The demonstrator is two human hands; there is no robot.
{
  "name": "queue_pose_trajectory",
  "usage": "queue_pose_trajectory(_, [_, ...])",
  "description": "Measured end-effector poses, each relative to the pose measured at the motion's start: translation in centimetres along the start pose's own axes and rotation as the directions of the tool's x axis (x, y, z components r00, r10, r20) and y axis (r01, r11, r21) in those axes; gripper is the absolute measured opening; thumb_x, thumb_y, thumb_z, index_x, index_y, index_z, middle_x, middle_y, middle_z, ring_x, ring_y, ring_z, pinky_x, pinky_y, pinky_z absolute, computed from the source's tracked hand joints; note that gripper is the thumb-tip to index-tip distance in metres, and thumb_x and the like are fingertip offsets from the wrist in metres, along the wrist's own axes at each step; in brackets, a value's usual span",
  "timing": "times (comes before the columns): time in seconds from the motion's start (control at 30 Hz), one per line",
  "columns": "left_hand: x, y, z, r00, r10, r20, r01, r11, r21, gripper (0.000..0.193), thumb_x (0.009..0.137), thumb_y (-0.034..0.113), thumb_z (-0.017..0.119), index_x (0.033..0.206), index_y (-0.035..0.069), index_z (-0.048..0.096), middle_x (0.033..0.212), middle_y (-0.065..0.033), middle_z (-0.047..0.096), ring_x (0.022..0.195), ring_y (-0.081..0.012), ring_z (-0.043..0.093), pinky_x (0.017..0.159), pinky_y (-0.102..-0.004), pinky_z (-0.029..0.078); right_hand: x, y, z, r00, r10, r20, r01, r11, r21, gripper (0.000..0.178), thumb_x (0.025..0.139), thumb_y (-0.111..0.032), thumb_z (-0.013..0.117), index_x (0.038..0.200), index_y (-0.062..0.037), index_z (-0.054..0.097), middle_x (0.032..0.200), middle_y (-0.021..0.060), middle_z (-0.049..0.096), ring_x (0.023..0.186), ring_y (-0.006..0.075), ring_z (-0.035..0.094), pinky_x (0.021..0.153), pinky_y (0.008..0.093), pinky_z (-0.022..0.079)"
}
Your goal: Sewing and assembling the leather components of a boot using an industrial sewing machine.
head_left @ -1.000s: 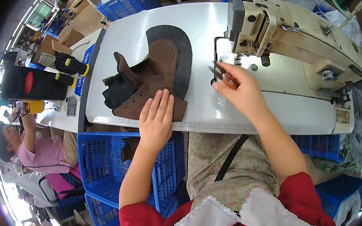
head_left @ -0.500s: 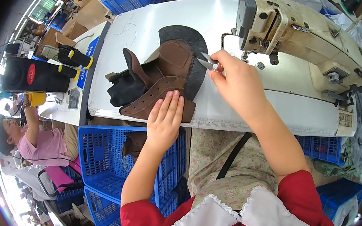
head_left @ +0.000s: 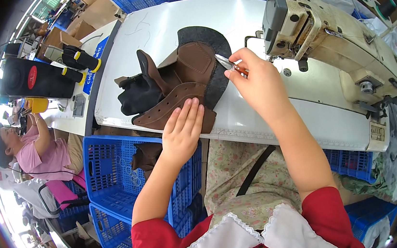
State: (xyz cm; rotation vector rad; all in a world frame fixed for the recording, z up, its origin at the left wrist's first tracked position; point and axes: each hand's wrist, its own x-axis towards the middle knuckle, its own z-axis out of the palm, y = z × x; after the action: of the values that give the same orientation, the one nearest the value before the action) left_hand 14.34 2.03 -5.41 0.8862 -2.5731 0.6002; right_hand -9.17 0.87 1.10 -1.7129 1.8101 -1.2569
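A brown leather shoe upper (head_left: 195, 62) with a black edge piece (head_left: 223, 85) lies on the white table. Its side flap has a row of eyelet holes, and black lining bunches up at its left. My left hand (head_left: 183, 129) rests flat on the near flap, fingers stretched out and pressing it to the table. In my right hand (head_left: 257, 78) is a small pair of thread snips (head_left: 225, 63), their pointed blades touching or just over the seam between brown leather and black edge. The fingers partly cover the snips' handles.
A sewing machine (head_left: 334, 37) stands close to the right of my right hand. Blue plastic crates (head_left: 112, 174) sit below the table's left front edge, one with brown pieces inside. A co-worker in a pink shirt (head_left: 47, 157) sits at another machine on the left. Loose threads lie at the table's back.
The snips have moved slightly left onto the seam, and their blades now look closed together instead of parted. My left hand stays in place on the flap.
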Motion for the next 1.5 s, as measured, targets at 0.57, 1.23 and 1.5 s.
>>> queue_pose_trajectory(0.57, [-3.1,-6.3,-10.1,0.873,-0.425,-0.238,0.252,0.813,-0.525,0.024,0.077,0.012,0.071,0.098,0.001,0.071,0.11,-0.0146,0.073,0.111,-0.0321,0.066,0.104,-0.045,0.042,-3.8,-3.8,-0.7,0.993,-0.115,-0.018,0.11,0.877,0.468,0.032,0.085,-0.007,0.076,0.113,-0.0051,0.061,0.092,0.0082,0.068,0.081,0.0143,0.069,0.065,0.025,0.052])
queue_pose_trajectory(1.23, [-2.8,-4.9,-10.4,0.926,-0.334,-0.177,0.205,0.838,-0.506,0.026,0.077,0.012,0.07,0.099,-0.001,0.071,0.112,-0.0167,0.072,0.113,-0.033,0.065,0.106,-0.047,0.04,0.6,-9.6,-2.4,0.877,-0.48,0.009,0.473,0.861,-0.188,0.007,0.073,-0.007,0.066,0.079,-0.0039,0.066,0.074,0.0147,0.068,0.072,0.0322,0.07,0.065,0.0406,0.055])
queue_pose_trajectory(1.5, [-2.7,-4.9,-10.0,0.908,-0.356,-0.22,0.202,0.832,-0.516,0.024,0.077,0.013,0.071,0.098,0.002,0.072,0.11,-0.0139,0.073,0.111,-0.031,0.066,0.104,-0.0449,0.042,1.5,-8.8,-2.9,0.89,-0.455,-0.018,0.447,0.881,-0.155,0.013,0.079,-0.009,0.067,0.091,-0.0057,0.069,0.078,0.0162,0.069,0.072,0.0343,0.068,0.066,0.0404,0.053])
